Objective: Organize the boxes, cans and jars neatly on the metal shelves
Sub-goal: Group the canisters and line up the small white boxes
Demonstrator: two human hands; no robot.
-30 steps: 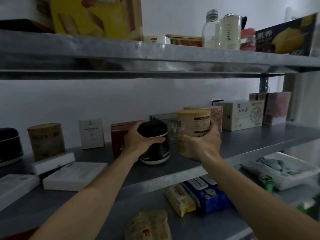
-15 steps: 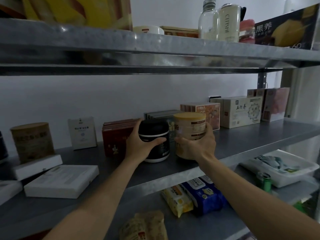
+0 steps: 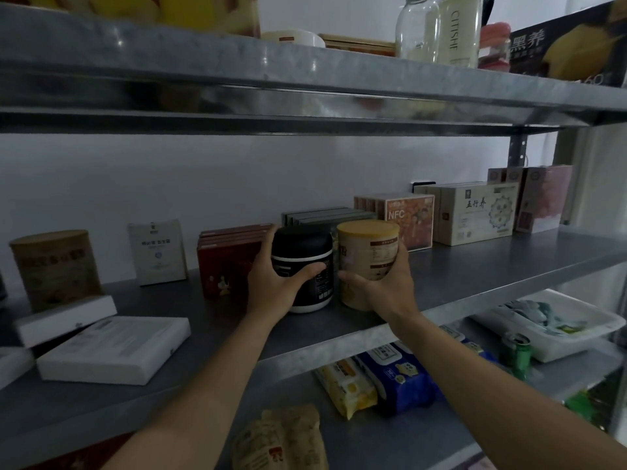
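Note:
A black jar [image 3: 305, 252] with a white base stands on the middle metal shelf [image 3: 509, 266], and my left hand [image 3: 271, 283] grips its left side, thumb across the front. Right beside it stands a tan can [image 3: 368, 245] with a yellow lid; my right hand [image 3: 386, 286] grips it low on its right side. Jar and can are nearly touching. Behind them stand red boxes [image 3: 230, 259], grey boxes [image 3: 322, 215] and an orange NFC box [image 3: 407, 215].
Left on the same shelf are a brown can [image 3: 54, 266], a small white box [image 3: 159, 252] and flat white boxes [image 3: 112, 351]. Cream and pink boxes [image 3: 481, 212] stand to the right. Bottles [image 3: 441, 28] sit on the top shelf, packets [image 3: 373, 381], a green can [image 3: 517, 354] and a tray below.
Both hands have carried the black jar and the tan can back and down onto the middle shelf, in front of the row of boxes. The camera has shifted closer and rightward.

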